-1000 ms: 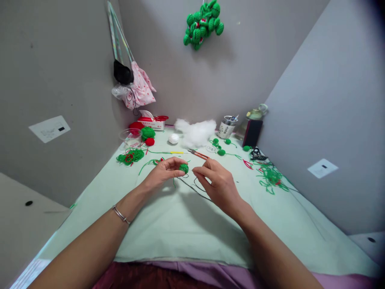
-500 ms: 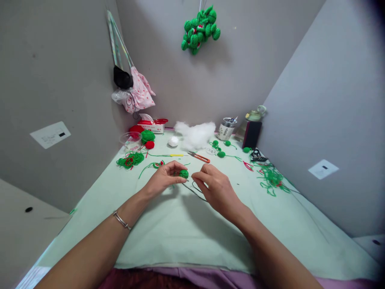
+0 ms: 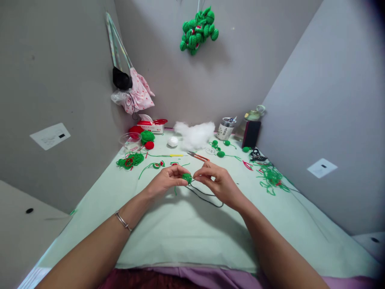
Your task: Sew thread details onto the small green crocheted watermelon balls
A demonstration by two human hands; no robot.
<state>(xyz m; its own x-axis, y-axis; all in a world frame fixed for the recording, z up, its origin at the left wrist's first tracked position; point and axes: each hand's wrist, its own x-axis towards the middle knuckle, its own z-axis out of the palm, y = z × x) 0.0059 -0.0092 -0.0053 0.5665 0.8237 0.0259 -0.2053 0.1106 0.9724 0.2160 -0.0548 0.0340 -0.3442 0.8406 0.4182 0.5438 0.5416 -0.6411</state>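
Observation:
My left hand (image 3: 169,179) is closed around a small green crocheted ball (image 3: 187,178), holding it above the table between thumb and fingers. Close beside the ball on its right, my right hand (image 3: 217,181) pinches thumb and fingertips together. What sits in that pinch is too small to make out. A dark yarn strand (image 3: 204,199) runs from the ball and loops below my right hand. Small green, red and white crocheted pieces (image 3: 158,164) lie just beyond my left hand. Past my right hand are orange-handled thread snips (image 3: 199,156) and a yellow-handled crochet hook (image 3: 176,155).
White stuffing (image 3: 195,135) lies at the back, with a white ball (image 3: 172,141) beside it. Yarn scraps (image 3: 130,160) and a clear tub (image 3: 131,141) are at left. A pen tin (image 3: 225,129), a phone (image 3: 251,134) and green scraps (image 3: 272,179) stand or lie at right.
The green ball has shifted slightly right and lower in my left hand. My right hand's fingers have turned, and the dark strand now hangs in a wider loop.

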